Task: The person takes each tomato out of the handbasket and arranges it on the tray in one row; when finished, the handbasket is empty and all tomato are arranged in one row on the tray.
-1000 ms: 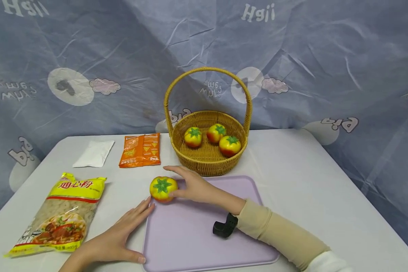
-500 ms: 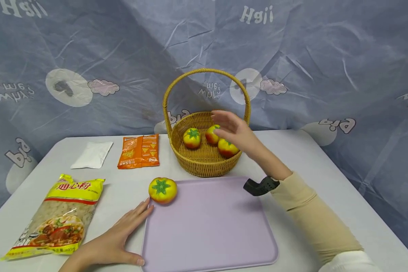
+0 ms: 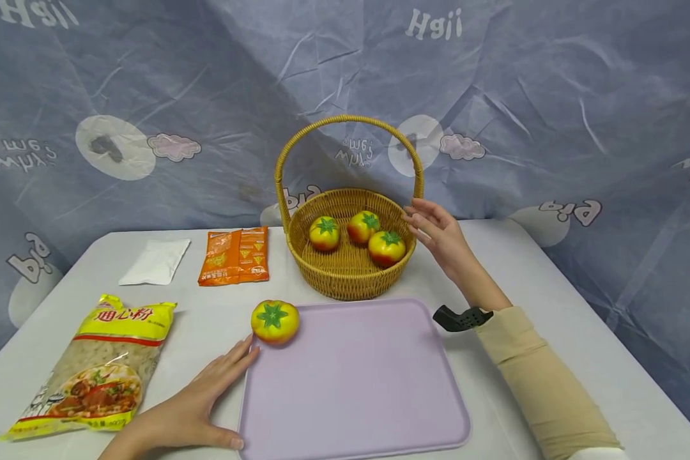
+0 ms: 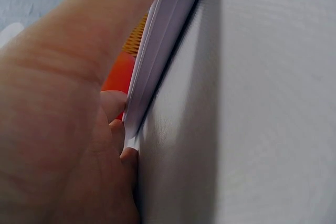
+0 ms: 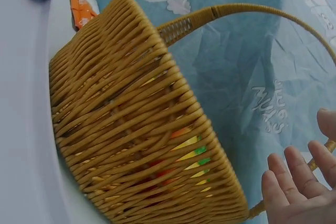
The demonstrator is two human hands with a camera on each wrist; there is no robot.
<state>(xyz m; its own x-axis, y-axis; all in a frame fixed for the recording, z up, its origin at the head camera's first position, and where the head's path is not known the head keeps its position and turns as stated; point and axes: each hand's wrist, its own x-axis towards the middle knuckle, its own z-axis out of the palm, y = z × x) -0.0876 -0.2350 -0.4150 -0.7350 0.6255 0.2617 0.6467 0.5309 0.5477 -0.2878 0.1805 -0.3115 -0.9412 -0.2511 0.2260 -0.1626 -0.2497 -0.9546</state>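
My left hand [image 3: 192,406] lies along the left edge of a lilac tray [image 3: 356,380], thumb and fingers spread and touching its rim. On the tray's far left corner sits a yellow-red tomato [image 3: 275,322] with a green star-shaped top, just beyond those fingertips. My right hand [image 3: 445,239] is at the right side of a wicker basket [image 3: 347,285], its loosely bent fingers beside the foot of the tall handle [image 3: 349,119]. The right wrist view shows that hand holding nothing. Inside the basket lie three similar tomatoes [image 3: 324,234].
An orange snack packet [image 3: 234,257] and a white pouch [image 3: 156,262] lie at the back left of the white table [image 3: 552,332]. A yellow-topped bag of pasta [image 3: 100,364] lies left of my left hand. A patterned blue cloth [image 3: 207,83] hangs behind.
My right hand has left the tomato at the tray corner, passed over the basket and moved right to its handle side. The left hand stays in place.
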